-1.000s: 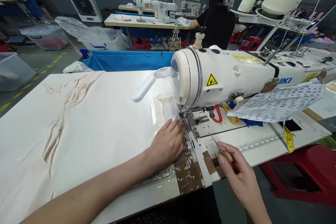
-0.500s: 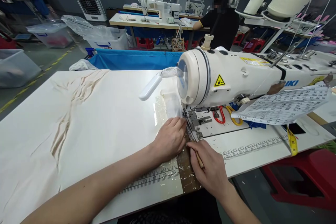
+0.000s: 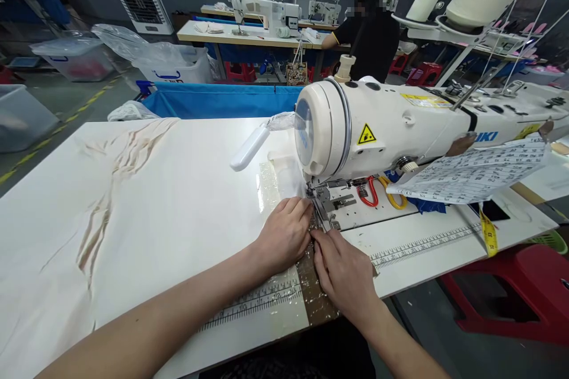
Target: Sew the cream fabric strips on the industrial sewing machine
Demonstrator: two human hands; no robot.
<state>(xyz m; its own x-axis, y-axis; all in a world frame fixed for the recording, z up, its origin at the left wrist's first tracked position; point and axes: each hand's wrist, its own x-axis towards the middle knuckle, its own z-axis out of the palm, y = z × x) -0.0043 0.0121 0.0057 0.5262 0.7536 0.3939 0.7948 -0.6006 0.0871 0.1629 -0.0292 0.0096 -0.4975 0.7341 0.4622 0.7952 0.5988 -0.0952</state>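
Observation:
My left hand [image 3: 287, 234] is closed, its fingertips bunched just in front of the presser foot [image 3: 310, 190] of a white sewing machine [image 3: 368, 121]. Whatever lies under those fingers is hidden. Close beside it on the right, my right hand [image 3: 344, 266] pinches with thumb and forefinger at the front edge of the needle plate; I cannot make out what is in the pinch. Both hands rest over a brown strip [image 3: 317, 293] sprinkled with white scraps. Pale cream cloth [image 3: 95, 228] lies crumpled across the left of the white table [image 3: 195, 189].
Red-handled [image 3: 371, 194] and yellow-handled scissors [image 3: 398, 196] lie behind the machine bed. A written sheet [image 3: 471, 172] hangs from the machine arm, near a yellow tape measure [image 3: 489, 234]. A red stool [image 3: 520, 290] stands right. A person [image 3: 376, 35] sits beyond.
My right hand has shifted slightly up and left, nearer my left hand. A thin tan piece seen in its grip earlier is now out of sight. The view has shifted a little.

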